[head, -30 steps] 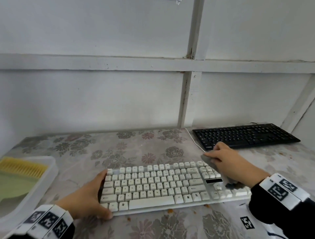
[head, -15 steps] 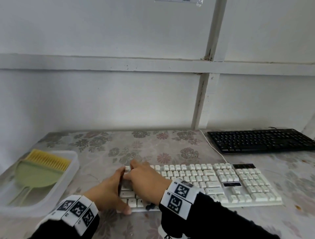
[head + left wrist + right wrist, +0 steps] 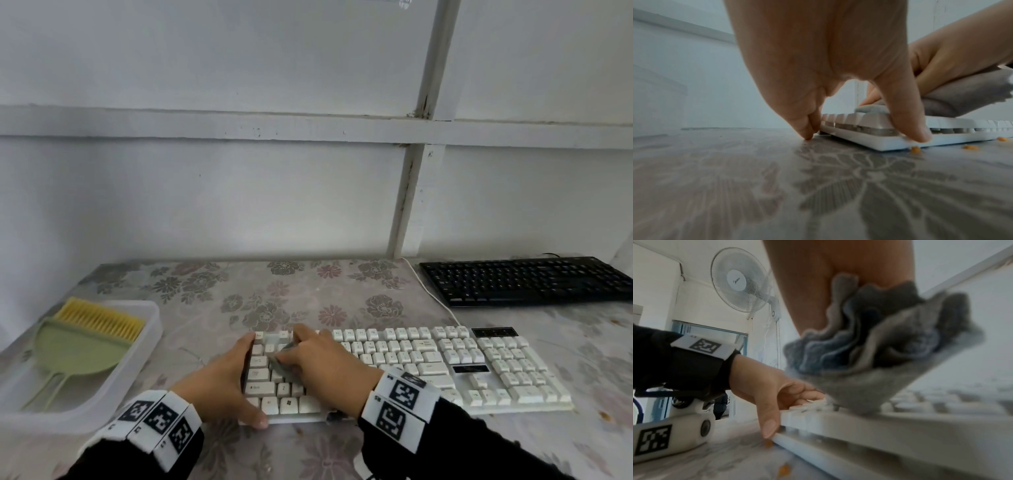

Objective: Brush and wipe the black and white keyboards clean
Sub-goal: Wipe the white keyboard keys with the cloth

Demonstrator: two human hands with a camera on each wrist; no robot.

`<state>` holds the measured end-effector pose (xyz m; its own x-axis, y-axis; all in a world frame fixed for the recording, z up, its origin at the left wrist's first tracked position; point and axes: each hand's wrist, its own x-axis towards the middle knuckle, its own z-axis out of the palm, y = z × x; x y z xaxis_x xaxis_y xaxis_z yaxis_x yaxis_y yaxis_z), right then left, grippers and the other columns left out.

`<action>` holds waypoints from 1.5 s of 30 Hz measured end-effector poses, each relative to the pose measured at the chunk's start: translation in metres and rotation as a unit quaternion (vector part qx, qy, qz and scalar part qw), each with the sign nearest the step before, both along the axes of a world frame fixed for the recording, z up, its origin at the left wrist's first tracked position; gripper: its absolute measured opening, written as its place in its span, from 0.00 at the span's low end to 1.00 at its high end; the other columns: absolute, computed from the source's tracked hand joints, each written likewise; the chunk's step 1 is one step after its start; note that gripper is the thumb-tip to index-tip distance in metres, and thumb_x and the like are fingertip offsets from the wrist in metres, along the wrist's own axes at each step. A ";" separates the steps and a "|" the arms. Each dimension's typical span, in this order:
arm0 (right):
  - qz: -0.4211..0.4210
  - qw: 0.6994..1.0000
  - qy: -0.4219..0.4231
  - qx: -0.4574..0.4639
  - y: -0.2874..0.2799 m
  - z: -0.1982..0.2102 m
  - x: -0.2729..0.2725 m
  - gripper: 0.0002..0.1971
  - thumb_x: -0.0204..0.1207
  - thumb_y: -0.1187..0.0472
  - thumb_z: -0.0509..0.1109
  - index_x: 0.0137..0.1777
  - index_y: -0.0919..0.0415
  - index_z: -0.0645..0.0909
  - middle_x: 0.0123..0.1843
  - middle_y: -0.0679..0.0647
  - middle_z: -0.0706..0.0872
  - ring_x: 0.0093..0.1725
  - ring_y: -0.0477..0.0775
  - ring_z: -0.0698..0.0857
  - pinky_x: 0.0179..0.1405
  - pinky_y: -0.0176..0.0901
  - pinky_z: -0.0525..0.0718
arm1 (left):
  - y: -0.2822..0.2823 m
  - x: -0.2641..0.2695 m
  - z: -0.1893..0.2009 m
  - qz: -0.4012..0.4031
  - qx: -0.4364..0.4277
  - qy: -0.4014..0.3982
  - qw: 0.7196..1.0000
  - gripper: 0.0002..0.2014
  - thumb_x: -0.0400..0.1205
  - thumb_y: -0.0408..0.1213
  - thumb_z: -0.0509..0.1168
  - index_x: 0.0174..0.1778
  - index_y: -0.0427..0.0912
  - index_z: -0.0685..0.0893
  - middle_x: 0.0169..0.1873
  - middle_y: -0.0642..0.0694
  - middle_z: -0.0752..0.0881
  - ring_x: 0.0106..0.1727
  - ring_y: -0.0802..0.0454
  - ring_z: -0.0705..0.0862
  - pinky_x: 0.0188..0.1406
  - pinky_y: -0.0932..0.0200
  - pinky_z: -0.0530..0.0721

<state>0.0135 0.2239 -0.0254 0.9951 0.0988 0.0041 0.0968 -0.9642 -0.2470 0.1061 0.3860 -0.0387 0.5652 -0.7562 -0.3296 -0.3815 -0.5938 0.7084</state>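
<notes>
— Wiping, was she? Right hand [image 3: 322,363] bunched the cloth [image 3: 879,344] on the white keyboard's [image 3: 428,363] left end.
— Yes; left hand [image 3: 222,380] gripped that end on the counter [image 3: 308,291]. She'd do well working row by row.

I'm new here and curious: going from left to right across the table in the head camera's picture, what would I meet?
Plastic tray holding the brush → left hand → right hand with grey cloth → black keyboard.
</notes>
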 end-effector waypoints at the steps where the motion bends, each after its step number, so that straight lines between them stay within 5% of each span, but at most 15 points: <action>1: -0.008 1.000 0.004 0.007 -0.005 -0.003 -0.001 0.10 0.81 0.63 0.61 0.49 0.56 0.84 0.47 0.50 0.65 0.48 0.60 0.75 0.48 0.45 0.69 | 0.000 -0.001 0.000 0.003 -0.002 0.003 1.000 0.62 0.55 0.43 0.85 0.76 0.57 0.47 0.61 0.65 0.73 0.66 0.61 0.74 0.70 0.59 0.72; 7: -0.037 0.998 0.014 0.041 -0.023 0.002 -0.014 0.12 0.83 0.60 0.61 0.44 0.61 0.84 0.44 0.51 0.66 0.42 0.55 0.74 0.36 0.36 0.65 | 0.000 -0.002 0.003 0.011 0.022 -0.006 1.000 0.63 0.58 0.42 0.83 0.80 0.53 0.44 0.61 0.63 0.72 0.67 0.58 0.72 0.72 0.59 0.70; 11: -0.070 0.995 0.037 0.058 -0.028 0.016 -0.022 0.15 0.84 0.54 0.60 0.51 0.60 0.87 0.49 0.54 0.70 0.47 0.62 0.79 0.36 0.37 0.67 | -0.001 -0.005 0.006 0.008 0.023 -0.014 1.000 0.61 0.59 0.41 0.83 0.79 0.53 0.45 0.56 0.68 0.70 0.66 0.59 0.72 0.71 0.60 0.69; 14: -0.083 0.994 0.038 0.067 -0.022 0.021 -0.013 0.11 0.82 0.62 0.63 0.49 0.62 0.87 0.47 0.50 0.65 0.42 0.55 0.74 0.30 0.30 0.63 | -0.001 -0.004 0.006 0.008 0.021 -0.006 1.000 0.61 0.59 0.41 0.83 0.79 0.52 0.46 0.56 0.69 0.70 0.66 0.59 0.72 0.71 0.59 0.70; 20: 0.007 0.998 0.037 0.043 0.025 0.021 0.015 0.15 0.82 0.64 0.61 0.65 0.55 0.83 0.57 0.58 0.70 0.51 0.57 0.70 0.51 0.44 0.65 | -0.001 -0.002 0.006 0.002 0.022 -0.003 1.000 0.71 0.48 0.51 0.84 0.80 0.48 0.43 0.64 0.58 0.73 0.67 0.58 0.74 0.69 0.61 0.72; 26: -0.005 0.999 0.023 0.045 0.004 0.004 0.010 0.13 0.84 0.55 0.61 0.58 0.53 0.86 0.50 0.53 0.69 0.52 0.62 0.75 0.50 0.44 0.72 | -0.002 -0.003 0.004 0.005 0.007 0.002 1.000 0.62 0.60 0.39 0.83 0.79 0.49 0.44 0.58 0.68 0.71 0.65 0.61 0.73 0.60 0.71 0.72; 30: -0.027 0.997 0.014 0.074 -0.020 0.003 -0.009 0.15 0.83 0.49 0.61 0.55 0.55 0.87 0.49 0.51 0.71 0.48 0.57 0.77 0.46 0.34 0.72 | -0.001 -0.003 0.004 0.010 0.017 -0.002 1.000 0.62 0.58 0.40 0.83 0.79 0.52 0.45 0.60 0.64 0.72 0.66 0.59 0.73 0.70 0.60 0.71; 38: -0.076 0.991 0.016 0.105 -0.032 0.024 -0.028 0.11 0.82 0.59 0.63 0.55 0.58 0.87 0.46 0.47 0.68 0.49 0.55 0.75 0.42 0.39 0.69 | -0.003 -0.003 0.004 0.013 0.023 -0.008 1.000 0.60 0.61 0.39 0.82 0.79 0.52 0.45 0.54 0.69 0.70 0.63 0.60 0.72 0.65 0.66 0.69; 45: 0.012 0.995 0.041 0.089 0.031 0.021 0.013 0.14 0.83 0.60 0.60 0.61 0.60 0.85 0.52 0.55 0.68 0.53 0.62 0.73 0.51 0.46 0.68 | 0.003 0.004 -0.003 0.010 0.010 0.016 1.000 0.78 0.38 0.60 0.83 0.81 0.50 0.42 0.70 0.54 0.72 0.69 0.56 0.74 0.71 0.53 0.74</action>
